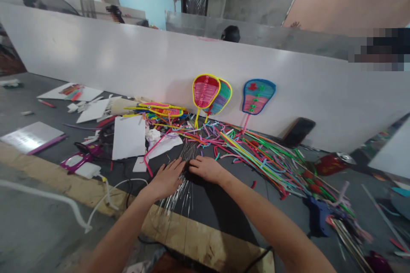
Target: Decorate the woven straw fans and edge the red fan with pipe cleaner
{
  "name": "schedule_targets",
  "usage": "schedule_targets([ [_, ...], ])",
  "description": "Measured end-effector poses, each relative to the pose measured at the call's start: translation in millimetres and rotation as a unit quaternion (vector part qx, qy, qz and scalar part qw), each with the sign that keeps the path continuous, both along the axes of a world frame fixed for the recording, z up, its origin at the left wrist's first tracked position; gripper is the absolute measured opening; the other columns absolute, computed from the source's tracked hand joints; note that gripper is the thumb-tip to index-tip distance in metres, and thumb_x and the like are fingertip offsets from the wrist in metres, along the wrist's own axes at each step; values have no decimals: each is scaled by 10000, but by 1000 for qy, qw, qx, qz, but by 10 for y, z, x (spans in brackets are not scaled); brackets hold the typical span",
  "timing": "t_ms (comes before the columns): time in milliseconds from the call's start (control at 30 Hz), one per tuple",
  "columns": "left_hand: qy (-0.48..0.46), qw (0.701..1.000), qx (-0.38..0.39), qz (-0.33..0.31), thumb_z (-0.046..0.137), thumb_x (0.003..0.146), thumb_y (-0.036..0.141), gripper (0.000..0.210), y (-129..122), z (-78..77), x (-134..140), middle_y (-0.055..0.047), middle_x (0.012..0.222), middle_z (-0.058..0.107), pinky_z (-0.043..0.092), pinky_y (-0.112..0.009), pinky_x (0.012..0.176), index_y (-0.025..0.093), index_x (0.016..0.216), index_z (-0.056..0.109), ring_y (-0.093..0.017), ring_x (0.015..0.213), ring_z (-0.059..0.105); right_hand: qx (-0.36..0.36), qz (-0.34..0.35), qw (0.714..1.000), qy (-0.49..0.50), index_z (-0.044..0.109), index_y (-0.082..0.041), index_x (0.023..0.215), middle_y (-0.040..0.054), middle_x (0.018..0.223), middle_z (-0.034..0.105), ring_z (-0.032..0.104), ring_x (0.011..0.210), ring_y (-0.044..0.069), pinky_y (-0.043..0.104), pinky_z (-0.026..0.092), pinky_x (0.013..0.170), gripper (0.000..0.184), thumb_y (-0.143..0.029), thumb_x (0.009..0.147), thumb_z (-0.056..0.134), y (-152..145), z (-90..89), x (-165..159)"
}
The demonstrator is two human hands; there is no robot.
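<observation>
A bundle of thin silvery metal wires lies on the dark table in front of me, pointing toward the table's near edge. My left hand rests over the left side of the bundle, its fingers stretched out and slightly apart. From the right, my right hand presses curled fingers against the wires, with the fingertips partly hidden. Beyond both hands, more of the wires run toward a heap of coloured pipe cleaners. A pink bent pipe cleaner lies left of my left hand.
Fan-shaped pipe-cleaner pieces and a blue-rimmed one lean on the white partition. Rightward are a phone, a red can and a blue glue gun. Leftward lie white paper and a purple device with cables.
</observation>
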State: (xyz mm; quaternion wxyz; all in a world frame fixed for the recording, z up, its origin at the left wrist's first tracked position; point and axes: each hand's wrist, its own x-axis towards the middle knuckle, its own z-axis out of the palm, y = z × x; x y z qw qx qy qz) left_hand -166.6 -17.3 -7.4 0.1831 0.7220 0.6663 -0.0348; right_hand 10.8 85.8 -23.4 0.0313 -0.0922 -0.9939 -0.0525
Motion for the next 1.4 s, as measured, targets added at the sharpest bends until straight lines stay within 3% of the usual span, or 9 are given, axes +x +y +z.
schedule_targets([
  [233,2,1000,4,4,387,860,273,556,-35,22,9,-101,1533,182,210,-530,1088,196,1408,329,-274,1398,191,1,25,1000,4,584,-214,982,48,1017,604,478,925,173,242,439,656,146,-223,931,448,16,49,51],
  [433,-12,1000,-4,9,407,850,297,569,-35,59,-2,-95,1535,178,212,-525,1086,219,1408,327,-267,1401,181,-10,39,998,39,590,-187,1027,79,1092,627,511,1004,160,264,469,797,227,-195,954,375,20,39,154],
  [633,-9,1000,1,8,432,832,281,599,4,96,19,-108,1532,190,218,-538,1077,214,1415,309,-265,1405,167,-111,38,968,223,626,-193,1006,94,1096,665,579,1018,158,333,500,883,261,-159,928,379,-54,22,311],
  [733,-8,1000,7,6,431,828,271,611,26,96,24,-115,1531,192,219,-549,1073,210,1421,297,-267,1405,167,-195,-3,924,330,638,-233,945,67,1046,692,620,986,162,341,519,877,223,-171,901,429,-134,74,407],
  [833,0,1000,10,2,442,830,269,614,46,128,57,-127,1528,198,215,-557,1072,198,1422,291,-275,1403,173,-216,-67,885,408,613,-238,940,68,1004,699,648,939,180,362,538,840,192,-172,895,438,-211,175,524],
  [933,5,999,44,-10,464,834,263,525,62,192,157,-114,1478,329,229,-538,1073,217,1354,403,-277,1388,213,-232,-149,830,485,550,-230,1030,81,1003,675,661,848,170,330,570,706,192,-184,922,398,-277,322,664],
  [1033,10,996,84,-25,506,824,267,326,81,248,309,-88,1317,506,229,-547,1064,256,1141,581,-283,1346,283,-309,-226,732,563,533,-220,981,56,918,660,653,772,153,275,565,585,130,-248,926,419,-322,469,819],
  [1133,26,995,91,-33,547,807,271,195,120,276,438,-82,1186,560,189,-592,1055,251,978,638,-297,1304,323,-410,-280,625,602,538,-204,870,26,809,651,639,698,140,260,553,552,140,-342,879,516,-332,535,974],
  [1400,89,989,120,2,574,795,290,172,277,262,520,-111,1099,583,232,-581,1010,218,926,660,-316,1152,427,-499,-319,521,615,523,-194,850,9,796,664,633,636,113,238,537,549,231,-411,814,592,-283,396,1224],
])
